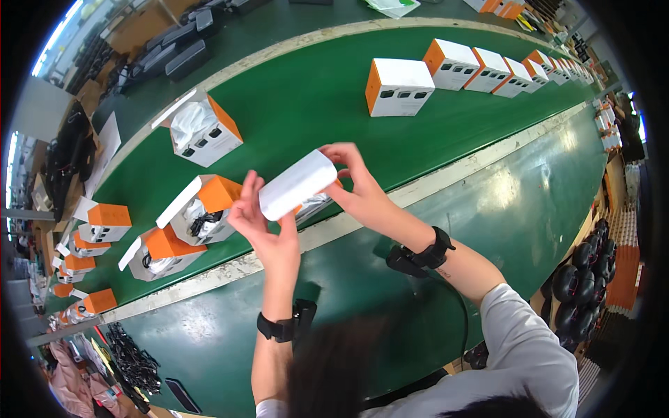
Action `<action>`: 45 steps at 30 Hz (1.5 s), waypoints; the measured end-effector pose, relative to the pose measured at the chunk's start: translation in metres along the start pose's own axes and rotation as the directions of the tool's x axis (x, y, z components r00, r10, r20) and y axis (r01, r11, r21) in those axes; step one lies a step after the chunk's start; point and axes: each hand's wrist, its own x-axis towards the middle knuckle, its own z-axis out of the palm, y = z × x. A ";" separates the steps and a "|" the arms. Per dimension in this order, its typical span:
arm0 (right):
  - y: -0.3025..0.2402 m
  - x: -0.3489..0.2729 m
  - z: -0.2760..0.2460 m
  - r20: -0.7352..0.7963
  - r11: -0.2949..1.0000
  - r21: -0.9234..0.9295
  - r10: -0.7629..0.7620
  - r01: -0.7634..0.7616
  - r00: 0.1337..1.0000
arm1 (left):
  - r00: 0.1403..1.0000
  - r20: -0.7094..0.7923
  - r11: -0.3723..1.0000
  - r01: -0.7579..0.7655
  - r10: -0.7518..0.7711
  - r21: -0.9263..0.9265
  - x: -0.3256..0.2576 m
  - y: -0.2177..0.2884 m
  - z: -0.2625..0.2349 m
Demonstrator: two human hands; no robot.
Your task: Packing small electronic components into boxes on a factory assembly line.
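A carton with a white top flap (297,184) is before me on the green conveyor belt. Past the flap's lower edge shows part of a white-wrapped item (313,207); the rest of the carton is hidden. My right hand (354,182) has the flap's right end between thumb and fingers. At the opposite end is my left hand (263,219), fingers stretched up and apart, thumb below the flap's edge; whether it touches is unclear. Just left of it stands an open orange-and-white carton (217,194) with a black cable (204,223) and white wrapping inside.
More open cartons (167,251) stand to the left, one with white wrapping (191,124) farther back. Closed cartons (401,87) line the belt toward the far right. A pale rail (334,233) separates belt from green table (488,202). Black cables (129,359) lie at lower left.
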 end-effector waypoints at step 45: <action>-0.003 0.005 -0.037 0.301 0.896 -0.330 -0.199 0.298 0.933 | 0.826 0.436 0.789 -0.516 0.357 0.333 0.004 0.001 -0.020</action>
